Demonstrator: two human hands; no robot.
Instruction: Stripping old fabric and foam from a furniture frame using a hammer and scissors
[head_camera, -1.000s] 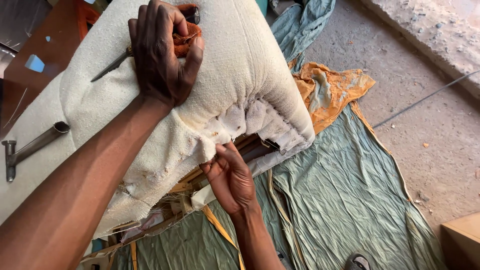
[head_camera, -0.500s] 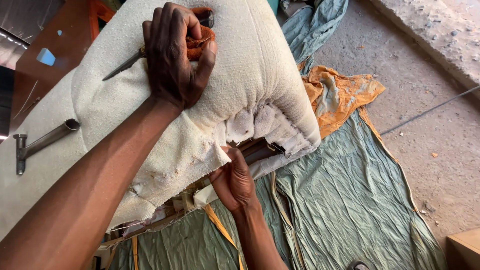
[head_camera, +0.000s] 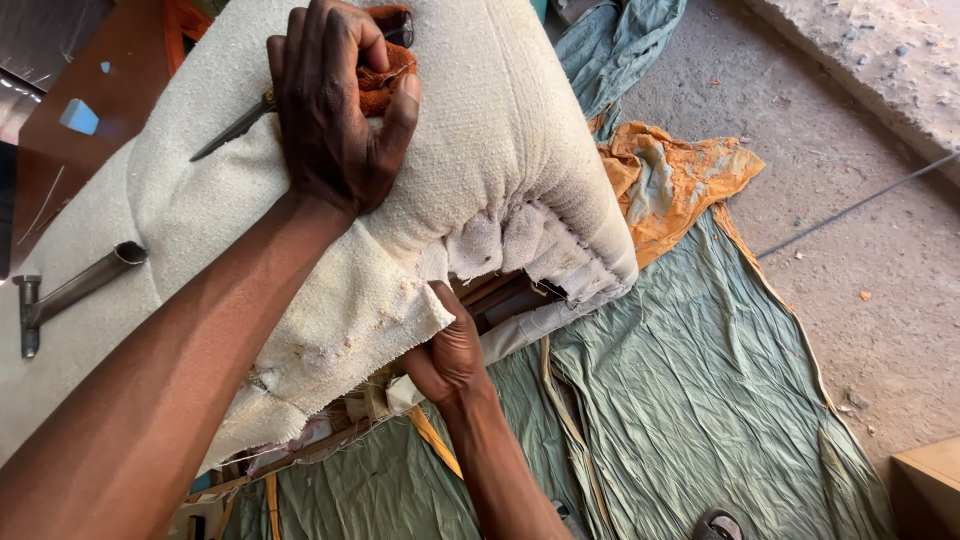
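Underneath, green cloth (head_camera: 700, 400) over concrete floor (head_camera: 860, 200)

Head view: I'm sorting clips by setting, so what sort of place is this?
Probably an informal upholstery workshop, perhaps outdoors: a cream woven-fabric padded seat with its wooden frame exposed, a crumpled green cloth sheet spread on a bare, gritty concrete floor.

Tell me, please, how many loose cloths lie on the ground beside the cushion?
2: a large green cloth spread under and right of the cream cushion, and a crumpled orange cloth at its upper edge. More may be hidden beneath.
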